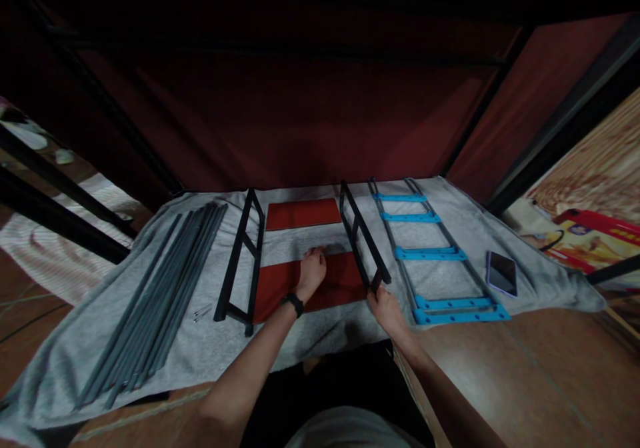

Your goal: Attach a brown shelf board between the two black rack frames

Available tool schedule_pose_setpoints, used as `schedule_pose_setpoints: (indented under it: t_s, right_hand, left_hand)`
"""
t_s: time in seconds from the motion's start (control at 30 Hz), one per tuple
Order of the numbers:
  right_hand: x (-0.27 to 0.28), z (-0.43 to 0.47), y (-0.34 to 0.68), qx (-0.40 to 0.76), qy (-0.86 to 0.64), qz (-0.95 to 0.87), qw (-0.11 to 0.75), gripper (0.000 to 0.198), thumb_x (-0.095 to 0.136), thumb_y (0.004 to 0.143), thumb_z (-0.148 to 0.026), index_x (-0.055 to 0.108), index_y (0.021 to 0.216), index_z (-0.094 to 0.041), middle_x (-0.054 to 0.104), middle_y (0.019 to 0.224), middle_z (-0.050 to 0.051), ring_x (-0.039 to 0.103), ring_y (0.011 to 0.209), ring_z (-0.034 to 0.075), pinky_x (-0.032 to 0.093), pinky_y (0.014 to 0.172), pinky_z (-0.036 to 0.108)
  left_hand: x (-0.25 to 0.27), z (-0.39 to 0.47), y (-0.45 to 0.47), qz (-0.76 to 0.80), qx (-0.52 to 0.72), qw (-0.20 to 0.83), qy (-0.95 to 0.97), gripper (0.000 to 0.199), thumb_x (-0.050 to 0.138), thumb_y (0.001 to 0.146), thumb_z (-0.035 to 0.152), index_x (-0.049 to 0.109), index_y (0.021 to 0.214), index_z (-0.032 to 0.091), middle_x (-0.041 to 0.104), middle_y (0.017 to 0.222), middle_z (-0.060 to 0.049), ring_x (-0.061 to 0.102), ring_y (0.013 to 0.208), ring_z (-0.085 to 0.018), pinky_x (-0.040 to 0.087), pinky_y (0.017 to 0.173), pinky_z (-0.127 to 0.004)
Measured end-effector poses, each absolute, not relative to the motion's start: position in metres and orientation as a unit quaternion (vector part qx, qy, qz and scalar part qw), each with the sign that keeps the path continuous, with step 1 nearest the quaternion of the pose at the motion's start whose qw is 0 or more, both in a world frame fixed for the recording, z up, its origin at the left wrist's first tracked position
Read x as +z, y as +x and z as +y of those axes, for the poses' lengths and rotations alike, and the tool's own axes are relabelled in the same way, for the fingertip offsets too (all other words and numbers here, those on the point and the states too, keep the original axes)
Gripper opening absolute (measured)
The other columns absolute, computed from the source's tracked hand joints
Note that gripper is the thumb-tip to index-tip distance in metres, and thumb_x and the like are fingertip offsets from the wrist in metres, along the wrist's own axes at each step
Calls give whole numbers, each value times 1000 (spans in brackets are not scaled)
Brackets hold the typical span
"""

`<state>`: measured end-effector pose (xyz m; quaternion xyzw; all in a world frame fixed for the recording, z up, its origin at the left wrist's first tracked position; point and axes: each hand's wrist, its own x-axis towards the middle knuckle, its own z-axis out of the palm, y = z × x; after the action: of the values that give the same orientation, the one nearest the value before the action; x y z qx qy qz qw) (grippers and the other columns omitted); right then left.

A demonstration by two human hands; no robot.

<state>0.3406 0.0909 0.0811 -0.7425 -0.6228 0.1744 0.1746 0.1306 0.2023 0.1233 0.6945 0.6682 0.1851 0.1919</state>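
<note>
My left hand (313, 271), with a dark band on its wrist, is over the nearer orange-red board (340, 281). Its fingers are curled closed, and whatever may be in them is hidden. At the near end of the right black metal side frame (367, 235), my right hand (386, 307) grips the lower corner. A matching black side frame (235, 261) stands along the boards' left side. The farther orange-red board (303, 214) lies flat between the two frames.
A grey blanket (320, 331) lies under everything. Grey tubes (160, 301) are bundled at left, beside small metal screws or tools (202, 312). To the right are grey rods with blue connectors (430, 253) and a phone (501, 273). Dark posts (565, 128) rise around.
</note>
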Motion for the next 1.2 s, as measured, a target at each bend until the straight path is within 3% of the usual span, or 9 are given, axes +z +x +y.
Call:
schedule_pose_setpoints:
  t_s: [0.17,0.33,0.47,0.63,0.77,1.2]
  right_hand:
    - [83,92,340,184,-741,-631,135,33,39,101,-27,59,121,-9,75,98,15,73,94,25,50,80,30]
    - [86,93,339,189,-739,-633,133,32,40,101,-26,58,122,-10,75,101,15,73,97,25,50,82,30]
    - [85,93,339,191,-737,-633,137,33,39,102,-26,58,122,-9,75,100,15,72,98,25,49,83,30]
    - [80,95,342,205,-734,-628,158,33,40,101,-26,58,122,-9,75,101,15,72,99,24,49,83,29]
    - [78,95,348,220,-719,-635,177,29,42,100,-25,60,118,-11,75,100,14,72,99,23,49,81,28]
    - [86,93,352,215,-697,-647,222,19,52,87,-21,67,98,-17,75,90,13,72,91,28,51,76,32]
  left_hand:
    - [109,231,116,655,66,197,727,35,47,94,29,68,119,16,64,128,-17,58,122,-32,43,105,-50]
    - [108,248,111,629,4,211,748,42,65,83,44,68,118,21,61,136,-14,53,129,-34,44,104,-48]
    - [120,261,111,615,-21,226,755,45,73,75,45,71,112,19,68,124,-13,61,118,-32,49,96,-39]
    - [144,263,111,584,0,231,778,41,74,76,42,72,107,15,71,115,-12,66,106,-27,51,87,-30]
    - [167,239,113,586,38,205,783,37,72,80,38,69,109,15,68,119,-14,64,110,-28,49,90,-32]
    - [205,122,130,565,175,111,799,23,71,84,22,62,104,18,67,108,-11,62,102,-28,43,96,-40]
